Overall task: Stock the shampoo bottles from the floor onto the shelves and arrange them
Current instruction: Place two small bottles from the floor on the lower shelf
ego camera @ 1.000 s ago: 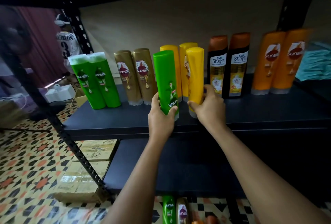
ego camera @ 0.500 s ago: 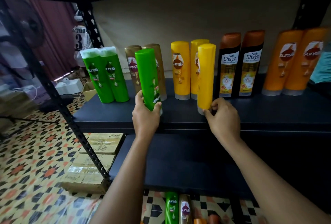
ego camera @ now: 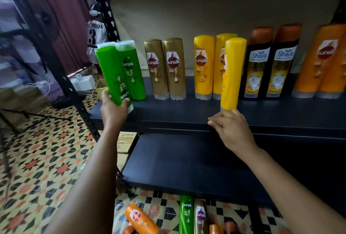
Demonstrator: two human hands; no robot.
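My left hand grips a green Sunsilk bottle by its lower end and holds it in front of the green bottles standing at the left of the dark shelf. A yellow bottle stands near the shelf's front edge, ahead of two more yellow bottles. My right hand hovers just below and in front of it, fingers loosely bent, holding nothing. Gold bottles stand between the green and yellow ones.
Black Safi Shayla bottles and orange bottles fill the right of the shelf. A lower shelf sits beneath. Several bottles lie on the patterned floor below. Cardboard boxes sit by the black shelf post.
My left hand has carried the green bottle leftward to the green group. My right hand has let go of the yellow bottle, which now stands on its own, and has drawn back.
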